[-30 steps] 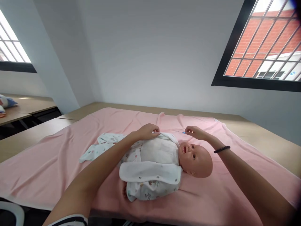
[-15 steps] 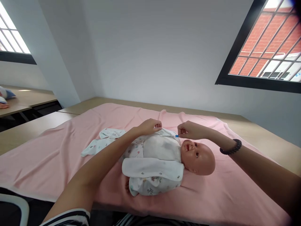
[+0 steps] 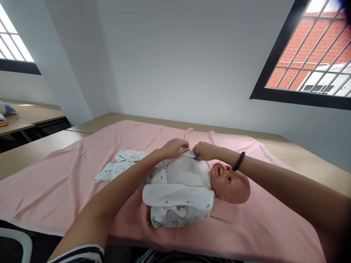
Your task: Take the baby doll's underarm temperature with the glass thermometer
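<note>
A baby doll (image 3: 233,184) lies on its back with its head to the right. Its white patterned onesie (image 3: 178,197) is open over the belly, one flap folded toward me. My left hand (image 3: 177,148) pinches the far edge of the onesie beside the doll's chest. Close by, my right hand (image 3: 201,151) is closed on the blue end of a thin thermometer (image 3: 195,158). The rest of its stem is hidden at the garment's far side, near the doll's armpit.
A pink blanket (image 3: 82,171) covers the wooden table (image 3: 296,149). Printed trouser legs (image 3: 112,170) extend to the left of the doll. A white wall (image 3: 178,73) stands behind, and a metal chair frame (image 3: 19,235) is at lower left.
My right hand has moved left with the thermometer, toward my left hand. Its thin stem showed over the white cloth before; now just the blue end shows. My left hand has stayed put.
</note>
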`<state>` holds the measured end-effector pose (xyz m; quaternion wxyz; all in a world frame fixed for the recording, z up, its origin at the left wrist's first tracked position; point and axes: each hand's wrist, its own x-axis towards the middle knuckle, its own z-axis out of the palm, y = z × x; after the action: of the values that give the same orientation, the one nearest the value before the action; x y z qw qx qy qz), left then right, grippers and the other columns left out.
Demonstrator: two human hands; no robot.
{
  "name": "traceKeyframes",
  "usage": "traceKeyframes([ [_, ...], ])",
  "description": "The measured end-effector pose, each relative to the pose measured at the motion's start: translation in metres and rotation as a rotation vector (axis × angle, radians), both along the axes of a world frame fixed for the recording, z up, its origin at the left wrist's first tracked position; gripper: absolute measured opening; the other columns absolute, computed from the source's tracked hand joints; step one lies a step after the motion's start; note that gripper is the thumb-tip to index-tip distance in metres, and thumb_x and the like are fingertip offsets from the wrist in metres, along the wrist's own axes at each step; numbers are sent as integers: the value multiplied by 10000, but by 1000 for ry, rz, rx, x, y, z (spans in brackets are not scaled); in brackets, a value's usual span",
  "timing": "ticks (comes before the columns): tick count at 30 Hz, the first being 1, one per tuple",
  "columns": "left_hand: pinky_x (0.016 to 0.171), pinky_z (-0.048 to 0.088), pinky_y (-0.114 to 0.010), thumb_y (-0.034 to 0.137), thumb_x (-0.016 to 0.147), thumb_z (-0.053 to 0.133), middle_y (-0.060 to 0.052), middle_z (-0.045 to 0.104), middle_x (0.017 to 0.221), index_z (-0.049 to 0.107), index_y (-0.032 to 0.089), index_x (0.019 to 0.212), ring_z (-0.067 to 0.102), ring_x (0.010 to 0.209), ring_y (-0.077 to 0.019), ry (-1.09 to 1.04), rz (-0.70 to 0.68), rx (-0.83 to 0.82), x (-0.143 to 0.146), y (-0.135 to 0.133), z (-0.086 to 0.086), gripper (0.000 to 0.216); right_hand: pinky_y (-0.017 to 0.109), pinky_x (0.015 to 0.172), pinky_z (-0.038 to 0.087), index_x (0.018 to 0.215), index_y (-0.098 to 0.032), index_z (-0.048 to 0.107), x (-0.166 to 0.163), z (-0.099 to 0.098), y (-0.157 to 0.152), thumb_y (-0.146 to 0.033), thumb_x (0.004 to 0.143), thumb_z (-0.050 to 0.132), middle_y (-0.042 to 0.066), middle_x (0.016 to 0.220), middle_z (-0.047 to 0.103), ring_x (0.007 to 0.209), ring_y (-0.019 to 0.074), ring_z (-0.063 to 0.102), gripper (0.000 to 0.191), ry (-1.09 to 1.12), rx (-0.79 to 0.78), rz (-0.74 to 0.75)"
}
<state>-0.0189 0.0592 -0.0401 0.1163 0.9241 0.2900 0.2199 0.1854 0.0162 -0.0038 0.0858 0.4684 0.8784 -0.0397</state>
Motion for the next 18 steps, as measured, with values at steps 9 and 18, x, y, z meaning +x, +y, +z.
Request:
traceKeyframes([
  [9,730,444,-312,340,972,498,-37,737,978,657,198,905,649,877,-212,-25,36,26,-3,0,2,224,277,609,291,579,-189,570,17,8,-4,-39,717,529,-33,555,433,577,124,278,208,-61,-108,97],
  [18,715,430,-290,315,960,515,-18,744,964,668,200,911,654,864,-196,-16,25,20,-2,-4,4,197,268,648,368,804,-160,711,4,-21,7,-36,723,556,51,784,686,712,169,547,214,32,-74,7],
])
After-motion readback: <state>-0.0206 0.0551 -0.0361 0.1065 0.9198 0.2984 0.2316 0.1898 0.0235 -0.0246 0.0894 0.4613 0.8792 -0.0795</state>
